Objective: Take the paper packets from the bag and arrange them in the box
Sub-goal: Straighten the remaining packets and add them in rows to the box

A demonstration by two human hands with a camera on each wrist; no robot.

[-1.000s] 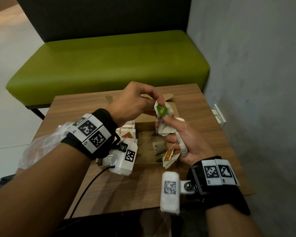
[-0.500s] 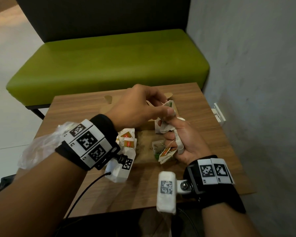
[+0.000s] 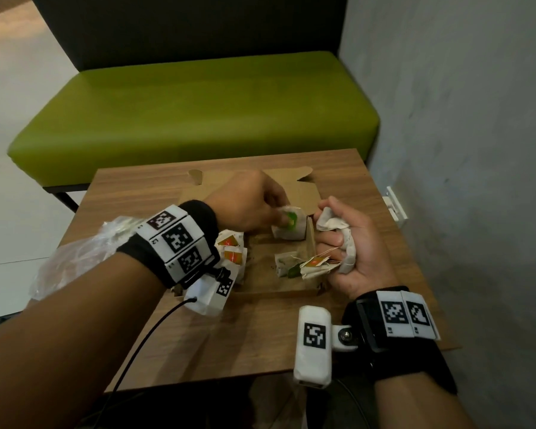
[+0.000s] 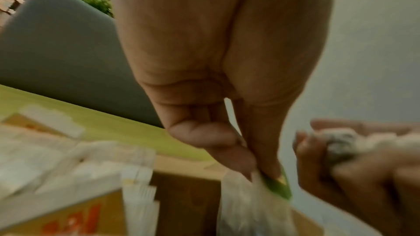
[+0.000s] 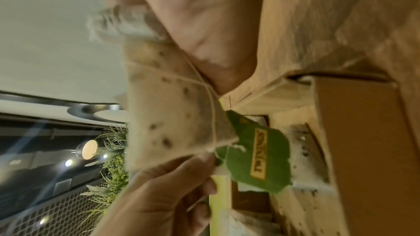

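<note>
Nearest, right hand (image 3: 348,243) clutched a wad of packets (image 3: 331,226), strings and tags dangling over the box (image 3: 310,239) rim: likely to snag and drag. Further in, left hand (image 3: 248,205) pinched a green-tagged packet (image 3: 287,227) above the box; could topple. Bag (image 3: 75,258) lay left on the surface (image 3: 260,329).

A: Where does the head view look from?
B: High, angled down over the cardboard box (image 3: 270,264) toward the green bench (image 3: 198,119) behind it.
A: And the wrist views?
B: Both very close, along the fingers. Both share the box (image 4: 181,195) (image 5: 363,150) with the head view.
</note>
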